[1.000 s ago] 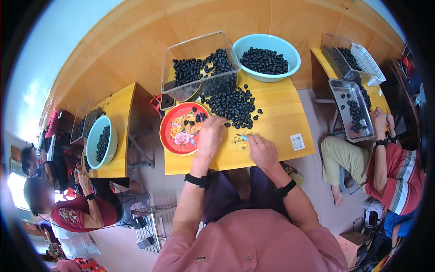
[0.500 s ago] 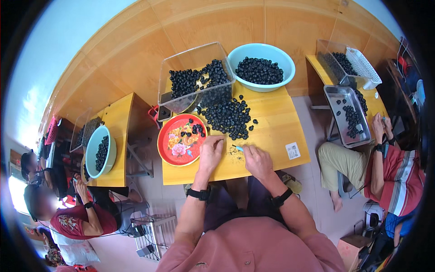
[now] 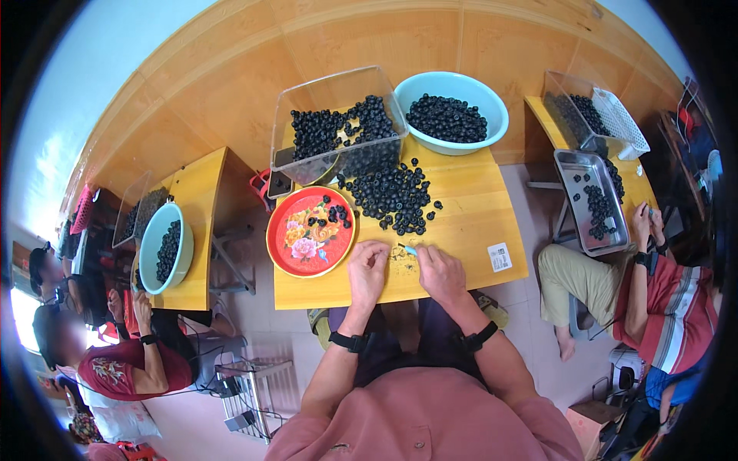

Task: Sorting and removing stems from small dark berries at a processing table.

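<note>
My left hand point(image 3: 367, 273) is closed near the front edge of the yellow table, its fingertips pinched together; whatever they hold, if anything, is hidden. Beside it, my right hand point(image 3: 441, 275) grips a small tool with a light-blue handle point(image 3: 410, 250) and a dark tip pointing left. Dark scraps point(image 3: 401, 263) lie on the wood between the two hands. Just beyond them spreads a loose pile of small round black pieces point(image 3: 392, 196), some with a hole-like dimple. A red flowered tray point(image 3: 288, 257) left of my left hand carries several of these pieces.
Behind the pile stand a clear plastic bin point(image 3: 338, 84) and a light-blue basin point(image 3: 496, 123), both with black pieces. A white label point(image 3: 499, 257) is stuck to the table's right side. Co-workers sit at a left table point(image 3: 198, 230) and a right table point(image 3: 636, 180).
My left hand has moved slightly right and nearer to me, its fingers still closed. The right hand keeps its grip on the tool. At the left, a co-worker's hands have shifted.
</note>
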`<state>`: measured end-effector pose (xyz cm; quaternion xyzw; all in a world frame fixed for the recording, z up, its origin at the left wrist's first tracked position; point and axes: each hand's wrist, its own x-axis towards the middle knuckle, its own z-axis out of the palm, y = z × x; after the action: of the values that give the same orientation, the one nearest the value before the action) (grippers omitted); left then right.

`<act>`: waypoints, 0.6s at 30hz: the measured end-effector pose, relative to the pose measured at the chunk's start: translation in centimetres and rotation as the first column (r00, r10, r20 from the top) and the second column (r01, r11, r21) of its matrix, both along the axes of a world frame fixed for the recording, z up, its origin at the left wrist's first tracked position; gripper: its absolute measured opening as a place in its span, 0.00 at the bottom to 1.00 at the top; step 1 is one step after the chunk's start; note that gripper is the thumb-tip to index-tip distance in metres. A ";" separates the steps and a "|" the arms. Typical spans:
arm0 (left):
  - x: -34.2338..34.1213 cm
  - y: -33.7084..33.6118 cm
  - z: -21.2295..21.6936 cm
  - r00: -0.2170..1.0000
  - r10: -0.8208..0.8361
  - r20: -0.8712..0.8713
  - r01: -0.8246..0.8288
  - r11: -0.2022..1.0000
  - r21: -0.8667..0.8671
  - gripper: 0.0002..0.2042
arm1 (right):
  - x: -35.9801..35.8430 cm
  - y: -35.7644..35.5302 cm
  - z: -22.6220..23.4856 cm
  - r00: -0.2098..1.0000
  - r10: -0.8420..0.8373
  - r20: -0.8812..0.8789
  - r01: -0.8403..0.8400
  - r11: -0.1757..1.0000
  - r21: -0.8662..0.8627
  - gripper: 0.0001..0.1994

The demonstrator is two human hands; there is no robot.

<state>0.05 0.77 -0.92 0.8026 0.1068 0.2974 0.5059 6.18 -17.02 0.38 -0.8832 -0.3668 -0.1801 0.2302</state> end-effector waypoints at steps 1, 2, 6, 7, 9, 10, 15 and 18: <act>0.0 -0.4 -0.1 1.000 0.003 -0.002 -0.003 1.000 -0.004 0.09 | 0.0 0.0 -0.1 1.000 -0.007 0.007 0.007 1.000 0.012 0.08; 0.2 -0.8 0.0 1.000 0.011 -0.022 -0.014 0.987 -0.159 0.09 | -0.1 0.0 -0.1 1.000 -0.013 0.013 0.012 1.000 0.024 0.08; 0.0 -0.3 0.4 0.994 -0.015 -0.109 0.009 0.998 -0.061 0.09 | 0.0 -0.2 0.2 1.000 -0.002 -0.004 0.002 1.000 0.002 0.08; 0.1 -0.3 0.5 1.000 -0.016 -0.026 0.016 1.000 -0.011 0.09 | 0.1 -0.1 0.3 1.000 0.000 0.000 0.000 1.000 0.015 0.08; 0.2 -0.3 0.9 1.000 -0.014 -0.019 0.014 1.000 0.000 0.09 | 0.3 0.0 0.3 1.000 0.011 0.008 -0.011 0.999 0.034 0.08; 0.1 -0.3 1.1 1.000 -0.015 -0.002 0.015 1.000 0.018 0.09 | 0.2 -0.1 0.1 1.000 0.013 -0.001 -0.013 1.000 0.028 0.08; 0.0 -0.3 1.2 0.996 -0.058 -0.070 0.055 0.997 -0.047 0.07 | 0.3 -0.1 -0.2 0.999 0.023 0.048 -0.024 0.999 0.029 0.08; 0.1 -0.7 1.1 0.993 -0.067 -0.093 0.051 0.985 -0.165 0.10 | 0.1 -0.2 0.0 0.996 0.038 0.084 -0.040 0.999 0.016 0.08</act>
<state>0.11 0.07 0.16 0.7753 0.1313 0.2329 0.5723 6.24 -17.22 0.43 -0.8654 -0.3916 -0.2158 0.2261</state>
